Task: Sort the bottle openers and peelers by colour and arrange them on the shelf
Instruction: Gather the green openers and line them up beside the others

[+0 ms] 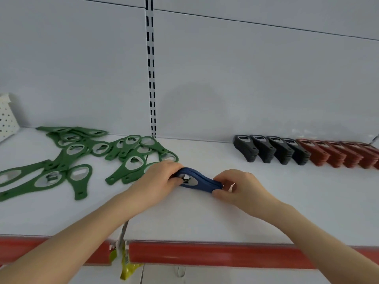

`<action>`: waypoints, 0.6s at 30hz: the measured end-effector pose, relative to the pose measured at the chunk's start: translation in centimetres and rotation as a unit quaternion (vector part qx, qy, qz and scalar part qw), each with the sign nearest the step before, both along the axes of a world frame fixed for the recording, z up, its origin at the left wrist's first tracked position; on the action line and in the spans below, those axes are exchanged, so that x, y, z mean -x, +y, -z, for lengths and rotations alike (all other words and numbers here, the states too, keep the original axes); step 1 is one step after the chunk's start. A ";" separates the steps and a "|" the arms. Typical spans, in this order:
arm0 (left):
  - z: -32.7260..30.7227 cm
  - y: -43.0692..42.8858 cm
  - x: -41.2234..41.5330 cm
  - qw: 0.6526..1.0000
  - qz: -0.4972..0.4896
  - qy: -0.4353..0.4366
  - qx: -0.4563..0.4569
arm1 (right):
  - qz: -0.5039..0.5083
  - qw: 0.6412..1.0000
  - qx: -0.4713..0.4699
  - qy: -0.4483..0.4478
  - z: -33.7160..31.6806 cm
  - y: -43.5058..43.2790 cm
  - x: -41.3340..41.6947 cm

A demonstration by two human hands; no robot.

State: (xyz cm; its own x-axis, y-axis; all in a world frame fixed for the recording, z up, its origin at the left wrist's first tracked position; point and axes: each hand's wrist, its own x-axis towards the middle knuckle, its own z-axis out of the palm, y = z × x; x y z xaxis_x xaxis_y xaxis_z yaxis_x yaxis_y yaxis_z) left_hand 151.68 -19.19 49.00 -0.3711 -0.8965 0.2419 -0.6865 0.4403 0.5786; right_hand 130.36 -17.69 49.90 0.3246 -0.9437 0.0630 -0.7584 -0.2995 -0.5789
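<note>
the blue stack [203, 181] of openers lies on the shelf [205, 218] near its middle, directly ahead of the person and held between the two hands. its long axis runs left to right, roughly along the shelf front, with the wide head and metal insert to the left and the narrow tail to the right. the left hand [162, 177] curls over the head end, fingers wrapped round it. the right hand [238, 187] pinches the tail end between thumb and curled fingers. each hand is at its own end, so neither is nearer. the stack looks squared up but not yet set in a row.

to the left, just beside the left hand, green openers [82, 152] lie scattered and overlapping, flat on the shelf. the closest ones touch or nearly touch that hand, though i cannot tell which. to the right, well apart and against the back panel, dark stacks [270, 149] stand in a leaning row, with red stacks [338, 153] continuing it rightward.

judging by that row, the blue stack probably belongs beside the dark end. bare shelf lies between, so nothing blocks a slide or lift to the right. turning the axis to match the row seems the main demand.

a slotted upright [151, 78] rises behind, a dotted box [7, 117] sits far left, and a yellow tag [127, 267] hangs at the red edge strip [205, 253].
</note>
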 end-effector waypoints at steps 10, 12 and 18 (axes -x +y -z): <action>-5.4 -0.6 1.9 0.716 0.017 0.638 -0.283 | 0.045 0.773 -0.362 -0.519 -4.5 1.1 -3.5; -5.8 -0.2 2.6 0.671 0.026 0.683 -0.288 | 0.048 0.734 -0.406 -0.543 -4.9 1.3 -4.6; -5.6 -0.2 2.3 0.648 0.066 0.711 -0.265 | 0.054 0.702 -0.433 -0.563 -5.1 1.5 -5.4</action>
